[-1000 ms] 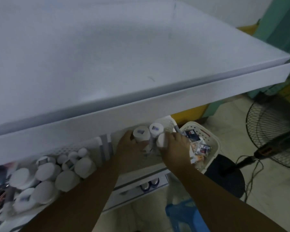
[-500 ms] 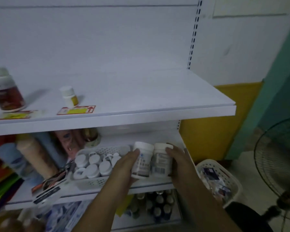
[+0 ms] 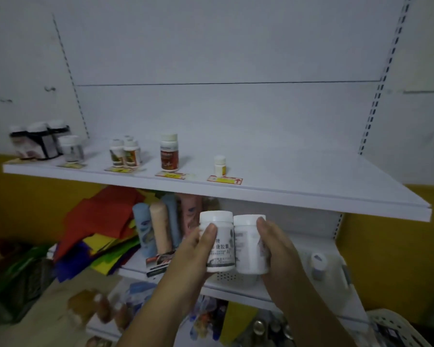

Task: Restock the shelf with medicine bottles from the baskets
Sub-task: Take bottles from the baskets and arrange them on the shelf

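White caps top the two medicine bottles held up side by side, upright and touching each other. The left hand [image 3: 196, 249] wraps its fingers round the left bottle [image 3: 218, 236], thumb pressed across the front of the printed label. The right hand [image 3: 278, 246] curls round the right bottle [image 3: 248, 244] the same way, its thumb lying just under the cap. Both bottles hang in the air in front of the gap between two shelf boards, below the edge of the upper shelf [image 3: 311, 189] and above the lower shelf [image 3: 236, 289].

Down at the right corner, the rim of a pale slotted basket [image 3: 391, 324] shows, with dark packets inside.

On the lower shelf, a small bottle [image 3: 318, 266] stands blurred to the right of the hands. To their left stand rolled cloths [image 3: 158, 229] in blue and peach, upright, and beside those a heap of red, yellow and purple sheets [image 3: 98, 221].

Farther back, the upper shelf carries a tiny white bottle [image 3: 220, 165] behind a red and yellow price tag [image 3: 224, 179], then leftward a brown-labelled bottle [image 3: 169, 152], a tight cluster of green-labelled bottles [image 3: 124, 152], and at the far left a bunch of dark-labelled jars [image 3: 40, 141]. The right half of that board is bare. Behind everything rises a white back panel [image 3: 211, 108].
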Tool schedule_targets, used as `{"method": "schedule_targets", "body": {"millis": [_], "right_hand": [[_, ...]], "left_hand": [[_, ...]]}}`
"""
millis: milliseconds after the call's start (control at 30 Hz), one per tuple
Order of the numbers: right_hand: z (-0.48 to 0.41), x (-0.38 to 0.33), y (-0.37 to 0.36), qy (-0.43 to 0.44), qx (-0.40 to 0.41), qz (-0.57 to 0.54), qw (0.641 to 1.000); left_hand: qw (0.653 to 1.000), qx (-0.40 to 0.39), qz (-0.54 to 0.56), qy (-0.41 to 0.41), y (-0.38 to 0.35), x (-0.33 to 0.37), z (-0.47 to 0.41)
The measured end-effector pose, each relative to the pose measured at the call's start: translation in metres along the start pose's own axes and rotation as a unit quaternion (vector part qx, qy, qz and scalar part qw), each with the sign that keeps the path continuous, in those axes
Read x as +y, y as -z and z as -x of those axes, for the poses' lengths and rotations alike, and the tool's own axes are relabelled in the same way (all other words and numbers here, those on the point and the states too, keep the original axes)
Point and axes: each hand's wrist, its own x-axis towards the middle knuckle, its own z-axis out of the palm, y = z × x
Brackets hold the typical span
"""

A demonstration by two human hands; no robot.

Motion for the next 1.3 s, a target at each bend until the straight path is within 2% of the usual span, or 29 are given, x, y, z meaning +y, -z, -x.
{"method": "schedule_targets", "body": {"millis": [100, 233, 300, 400, 467, 567, 633, 733, 900, 1133, 1300], "right_hand": [[-0.003, 0.004, -0.025, -0.054, -0.02, -0.02, 0.998], [-0.011, 0.014, -0.071, -0.044, -0.059, 0.027, 0.997], [-0.022, 0.022, -0.098, -0.046, -0.067, -0.014, 0.997], [-0.035, 0.035, -0.146, -0.097, -0.076, -0.11, 0.986], [-0.045, 0.048, -0.178, -0.102, -0.097, -0.102, 0.985], [-0.057, 0.064, -0.217, -0.052, -0.099, -0.042, 0.993], [-0.065, 0.071, -0.238, -0.028, -0.084, -0.042, 0.995], [-0.078, 0.078, -0.265, -0.034, -0.082, -0.052, 0.995], [-0.107, 0.087, -0.301, -0.036, -0.056, 0.001, 0.998], [-0.169, 0.081, -0.337, 0.083, -0.08, 0.107, 0.988], [-0.223, 0.082, -0.378, 0.153, -0.099, 0.123, 0.975]], "left_hand": [[1.0, 0.0, 0.007, -0.019, 0.022, 0.012, 0.003], [0.999, -0.012, 0.032, -0.02, 0.067, 0.029, 0.0], [0.999, 0.003, 0.035, -0.021, 0.096, 0.039, -0.004], [0.999, 0.019, 0.019, -0.038, 0.142, 0.055, -0.009], [0.999, 0.01, 0.01, -0.047, 0.173, 0.067, -0.012], [0.999, 0.013, 0.005, -0.052, 0.212, 0.084, -0.017], [0.999, 0.019, 0.012, -0.049, 0.236, 0.094, -0.021], [0.998, 0.014, 0.011, -0.055, 0.267, 0.106, -0.03], [0.998, 0.008, 0.013, -0.059, 0.303, 0.118, -0.056], [0.997, -0.026, -0.01, -0.071, 0.343, 0.154, -0.111], [0.984, 0.001, -0.113, -0.141, 0.375, 0.198, -0.147]]}}
